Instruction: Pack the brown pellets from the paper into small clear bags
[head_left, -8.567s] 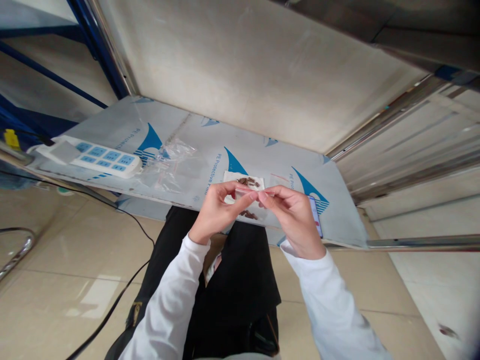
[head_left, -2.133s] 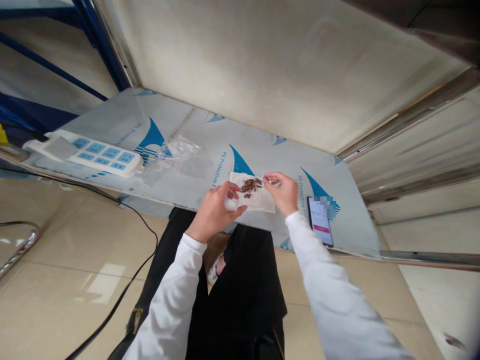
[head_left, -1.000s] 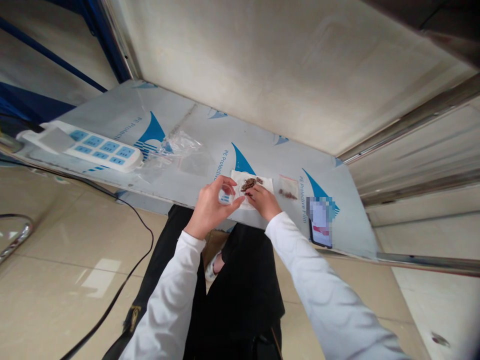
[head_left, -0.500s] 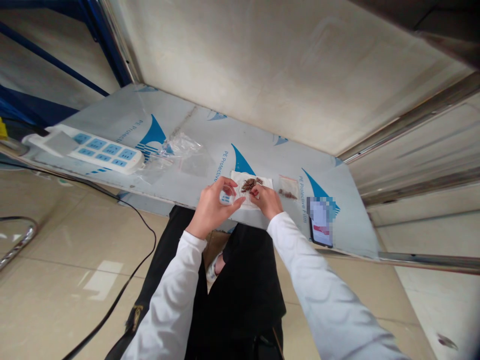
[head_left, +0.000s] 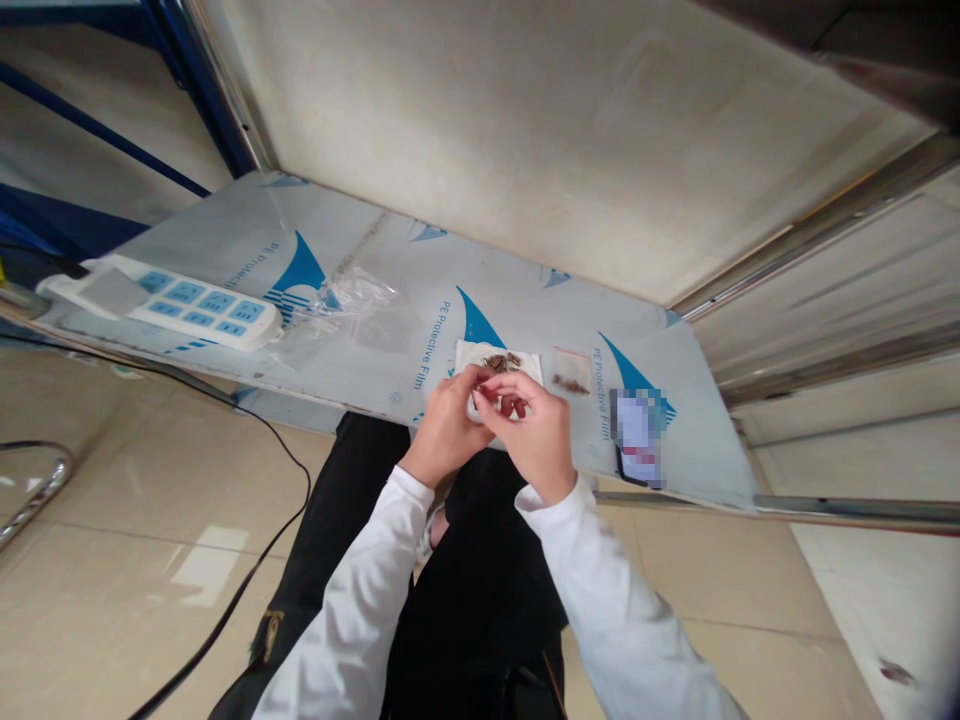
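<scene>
My left hand (head_left: 450, 425) and my right hand (head_left: 538, 430) meet at the table's front edge, thumbs and fingertips close together. The fingers of both are closed in a pinch. What lies between them is hidden and too small to name. Just beyond the fingertips, a white paper sheet (head_left: 471, 352) carries a pile of small dark brown pieces (head_left: 496, 361), partly covered by my hands. Right of the paper lies a small clear zip bag (head_left: 571, 370) with a few similar brown pieces at its bottom.
A phone (head_left: 637, 440) lies at the right front of the film-covered table (head_left: 390, 380). Crumpled clear plastic bags (head_left: 360, 295) and a white power strip (head_left: 202, 300) are to the left. A wall panel (head_left: 525, 130) borders the back. A black cable (head_left: 289, 440) hangs to the floor.
My right hand has come away from the brown pile and moved to my left hand's fingertips. My left hand has shifted slightly right; the clear thing in it is now hidden.
</scene>
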